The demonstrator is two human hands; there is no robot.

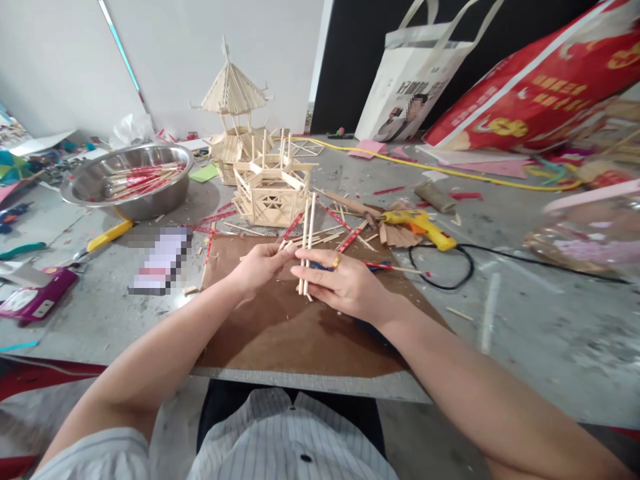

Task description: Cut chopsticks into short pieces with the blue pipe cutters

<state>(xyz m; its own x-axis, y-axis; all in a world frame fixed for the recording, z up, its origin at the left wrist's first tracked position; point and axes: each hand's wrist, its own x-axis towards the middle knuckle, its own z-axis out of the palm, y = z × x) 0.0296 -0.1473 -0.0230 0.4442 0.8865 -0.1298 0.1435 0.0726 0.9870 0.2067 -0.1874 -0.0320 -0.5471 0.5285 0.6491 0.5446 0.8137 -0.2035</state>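
Note:
Above a brown board (270, 340), my right hand (345, 283), with a ring on one finger, is closed on a few pale wooden sticks (309, 243) held nearly upright. My left hand (263, 267) meets it at the fingertips, pinched; what lies between its thumb and finger is too small to make out clearly. Just beyond the hands stands a small wooden stick model (273, 193) with open lattice walls and posts. A taller stick pavilion (233, 93) with a pointed roof rises behind it. Loose sticks and red printed wrappers (353, 237) lie around the hands.
A yellow glue gun (423, 227) with a black cord lies right of the board. At left are a steel bowl (173, 177) of wrapped sticks, a yellow-handled knife (107, 235) and a purple box (40, 297). Bags (400, 73) stand at the back.

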